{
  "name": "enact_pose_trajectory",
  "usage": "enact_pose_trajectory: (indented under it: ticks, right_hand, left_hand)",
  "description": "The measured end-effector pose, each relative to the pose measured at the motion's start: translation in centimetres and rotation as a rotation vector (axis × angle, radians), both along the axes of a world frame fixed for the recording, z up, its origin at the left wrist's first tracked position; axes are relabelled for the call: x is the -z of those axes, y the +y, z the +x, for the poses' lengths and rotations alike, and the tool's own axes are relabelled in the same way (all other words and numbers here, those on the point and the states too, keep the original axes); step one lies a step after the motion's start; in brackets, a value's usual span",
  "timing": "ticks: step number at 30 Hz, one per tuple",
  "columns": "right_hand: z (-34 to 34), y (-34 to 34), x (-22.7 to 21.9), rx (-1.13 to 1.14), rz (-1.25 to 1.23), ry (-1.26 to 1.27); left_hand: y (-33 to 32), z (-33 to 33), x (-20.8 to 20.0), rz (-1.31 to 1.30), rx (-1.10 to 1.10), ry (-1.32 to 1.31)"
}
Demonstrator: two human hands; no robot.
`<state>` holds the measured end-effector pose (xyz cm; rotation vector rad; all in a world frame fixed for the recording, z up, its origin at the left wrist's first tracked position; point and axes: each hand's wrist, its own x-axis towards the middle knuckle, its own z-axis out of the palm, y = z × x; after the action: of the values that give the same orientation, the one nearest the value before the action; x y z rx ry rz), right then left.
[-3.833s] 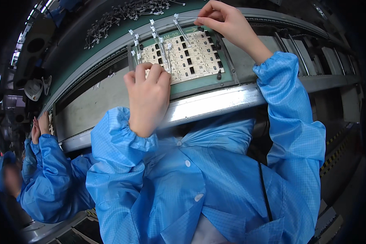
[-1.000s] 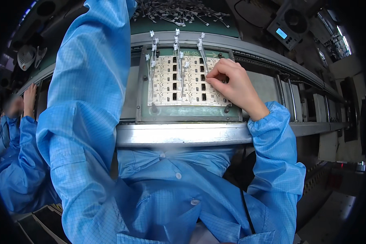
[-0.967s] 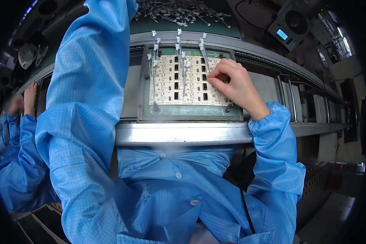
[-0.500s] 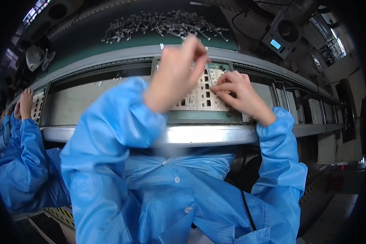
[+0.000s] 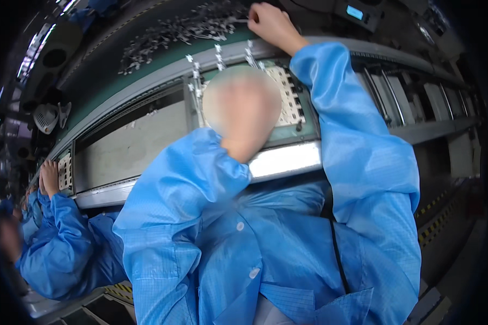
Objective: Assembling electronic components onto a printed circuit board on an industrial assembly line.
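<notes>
My right hand [image 5: 275, 26] reaches over the far side of the line, its fingers pinched at the right end of a pile of white connector cables [image 5: 173, 33]. A white cable end shows at its fingertips. My left hand [image 5: 243, 111] is over the cream circuit board panel [image 5: 293, 103]; a round blur hides its fingers and whatever they may hold. The panel has a row of dark rectangular openings and lies in a frame on the conveyor. Several white cable ends [image 5: 219, 57] stick up along the rail beyond the panel.
The conveyor's metal front rail [image 5: 287, 161] runs before me. To the left, a co-worker's hand [image 5: 50, 176] rests at another board panel [image 5: 65, 172]. A white handheld device [image 5: 46, 118] lies at the far left. A box with a lit screen [image 5: 355, 12] stands at the far right.
My right hand has left the board panel and gone up to the cable pile. My left hand has come down nearer over the panel. The whole view has shifted and tilted.
</notes>
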<state>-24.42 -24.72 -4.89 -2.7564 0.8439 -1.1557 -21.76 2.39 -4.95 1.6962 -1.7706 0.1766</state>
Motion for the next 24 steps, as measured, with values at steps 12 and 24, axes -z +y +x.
enact_pose_trajectory:
  ticks: [12,24]
  right_hand:
    - [-3.4,4.6,-5.6,-0.138,0.281,-0.518]
    - [-6.1,4.5,-5.6,-0.168,0.267,-0.704]
  left_hand:
    - [0.6,0.5,-2.1,-0.008,-0.012,-0.066]
    - [-0.3,1.6,-2.5,0.291,-0.034,0.125]
